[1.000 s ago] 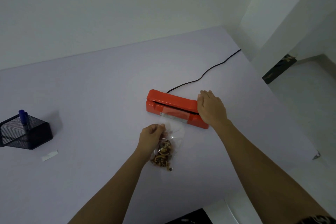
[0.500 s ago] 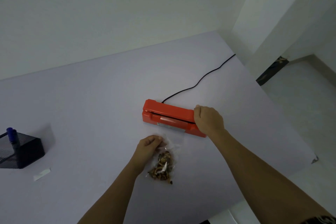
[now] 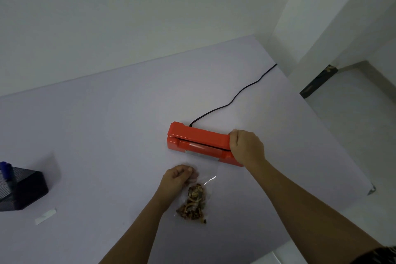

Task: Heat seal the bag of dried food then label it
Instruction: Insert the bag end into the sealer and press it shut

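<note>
bag of dried food (image 3: 194, 201), lower centre, pinched by left hand (image 3: 176, 180); right hand (image 3: 246, 146) grips heat sealer (image 3: 199, 138) lid, fingers flat earlier.

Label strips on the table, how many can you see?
1: a white label strip lies in front of the black mesh holder, at the left. Others could be hidden inside it.
</note>
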The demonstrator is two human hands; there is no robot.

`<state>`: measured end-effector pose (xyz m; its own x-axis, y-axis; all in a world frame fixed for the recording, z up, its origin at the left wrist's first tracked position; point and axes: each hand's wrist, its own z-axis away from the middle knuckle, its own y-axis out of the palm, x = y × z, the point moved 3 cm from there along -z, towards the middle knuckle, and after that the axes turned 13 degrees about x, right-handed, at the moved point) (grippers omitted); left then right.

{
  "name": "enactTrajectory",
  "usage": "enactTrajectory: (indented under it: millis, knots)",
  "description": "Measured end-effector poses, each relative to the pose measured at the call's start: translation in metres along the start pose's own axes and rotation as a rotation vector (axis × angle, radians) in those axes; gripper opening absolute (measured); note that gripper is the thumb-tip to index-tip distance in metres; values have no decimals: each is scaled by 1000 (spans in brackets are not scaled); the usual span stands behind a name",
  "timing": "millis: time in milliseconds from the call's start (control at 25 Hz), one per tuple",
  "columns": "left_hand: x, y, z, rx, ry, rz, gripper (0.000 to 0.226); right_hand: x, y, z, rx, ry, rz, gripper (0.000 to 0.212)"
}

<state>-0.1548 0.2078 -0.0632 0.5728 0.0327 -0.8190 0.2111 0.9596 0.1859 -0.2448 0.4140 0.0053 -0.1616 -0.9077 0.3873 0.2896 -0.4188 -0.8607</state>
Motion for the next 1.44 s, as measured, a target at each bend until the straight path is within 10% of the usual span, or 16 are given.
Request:
enactTrajectory:
  millis: [1440]
  knots:
    - [2, -2, -1, -2, -6, 7, 20, -3, 6, -2, -1, -32, 70, 62]
